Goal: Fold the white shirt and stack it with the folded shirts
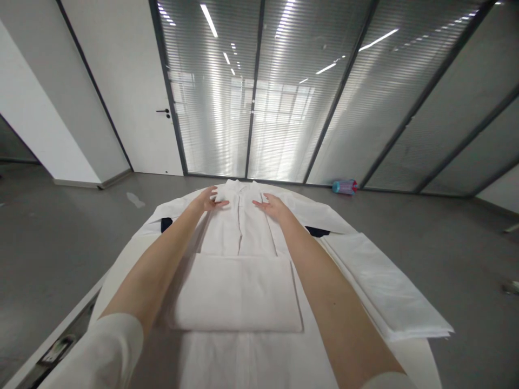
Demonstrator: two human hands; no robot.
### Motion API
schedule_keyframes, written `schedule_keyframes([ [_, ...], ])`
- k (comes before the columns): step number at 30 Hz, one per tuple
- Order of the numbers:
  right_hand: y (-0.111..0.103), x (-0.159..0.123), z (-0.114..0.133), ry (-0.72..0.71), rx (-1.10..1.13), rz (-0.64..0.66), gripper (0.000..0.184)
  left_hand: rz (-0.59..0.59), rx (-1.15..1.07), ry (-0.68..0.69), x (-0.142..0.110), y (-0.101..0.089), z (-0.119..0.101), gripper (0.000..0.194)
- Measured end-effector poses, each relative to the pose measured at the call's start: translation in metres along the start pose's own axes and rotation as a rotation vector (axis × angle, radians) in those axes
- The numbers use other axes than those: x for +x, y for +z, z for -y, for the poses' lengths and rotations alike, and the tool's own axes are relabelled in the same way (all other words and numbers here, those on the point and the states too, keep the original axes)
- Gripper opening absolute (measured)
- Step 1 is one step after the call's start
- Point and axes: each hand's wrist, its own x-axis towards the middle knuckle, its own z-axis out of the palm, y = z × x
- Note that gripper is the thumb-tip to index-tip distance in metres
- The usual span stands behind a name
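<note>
While both forearms reach forward over a round white table (422, 357), the left hand (207, 201) and the right hand (273, 206) are near the collar end of a white cloth garment (255, 232). The fingers of each hand are spread and unclenched, thumbs pointing inward, gripping nothing; whether the fingertips press on the fabric, I cannot tell. The garment lies flat on the table, its stand-up collar (241, 186) at the far edge, its front divided by a narrow dark line down the middle, and its long sleeves stretched out to both sides. Across its lower part sits a wide, rectangular white folded section (239, 292), between the two forearms; whether it belongs to the garment or is a separate piece is unclear.

Right of the right forearm lies a stack of folded white cloth (377, 286), one corner jutting past the table's rim. Small patches of dark navy fabric (317, 232) show beside the sleeves.

Beyond the table, a blue, pink and red bag-like item (344, 187) lies on the grey floor (405, 232), its markings too small to read, before a dark-framed glass partition with blinds (284, 108) and a white door (133, 97) with a black lever handle (163, 111).
</note>
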Motion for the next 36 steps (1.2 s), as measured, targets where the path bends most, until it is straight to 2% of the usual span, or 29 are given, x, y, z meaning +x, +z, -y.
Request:
schedule_keyframes([
  [4,-0.005,-0.001,0.0,0.045,-0.003,-0.066,0.035,0.036,-0.024,-0.031,0.003,-0.005,-0.001,0.058],
  [8,0.0,0.005,0.01,0.161,0.009,-0.161,0.014,0.056,-0.027,-0.019,0.001,-0.003,-0.004,0.061],
  [12,0.007,0.006,0.023,0.175,-0.017,-0.158,0.017,0.112,-0.009,0.048,-0.014,0.001,-0.01,0.053],
  [15,0.009,-0.009,0.031,0.145,-0.053,-0.123,0.019,0.158,0.025,0.126,-0.03,0.004,-0.018,0.04],
  [18,0.007,-0.036,0.037,0.065,-0.057,-0.027,0.018,0.218,0.05,0.178,-0.05,0.005,-0.024,0.028],
  [21,0.0,-0.069,0.035,-0.12,-0.096,0.105,0.021,0.332,0.088,0.295,-0.08,0.0,-0.019,0.016],
  [24,-0.012,-0.101,0.022,-0.324,-0.285,0.179,0.025,0.444,0.273,0.505,-0.119,-0.016,0.006,0.015],
  [27,-0.024,-0.127,0.001,-0.383,-0.458,0.225,0.021,0.374,0.5,0.582,-0.153,-0.037,0.043,0.028],
  [29,-0.029,-0.138,-0.012,-0.323,-0.501,0.193,0.015,0.302,0.513,0.539,-0.165,-0.05,0.065,0.034],
  [31,-0.029,-0.145,-0.02,-0.199,-0.419,0.127,0.016,0.204,0.362,0.414,-0.168,-0.058,0.079,0.035],
  [34,-0.024,-0.146,-0.018,0.07,-0.098,-0.019,0.021,0.026,0.067,0.159,-0.158,-0.059,0.081,0.027],
  [36,-0.019,-0.145,-0.01,0.243,0.066,-0.092,0.017,-0.016,-0.001,0.063,-0.15,-0.055,0.076,0.026],
])
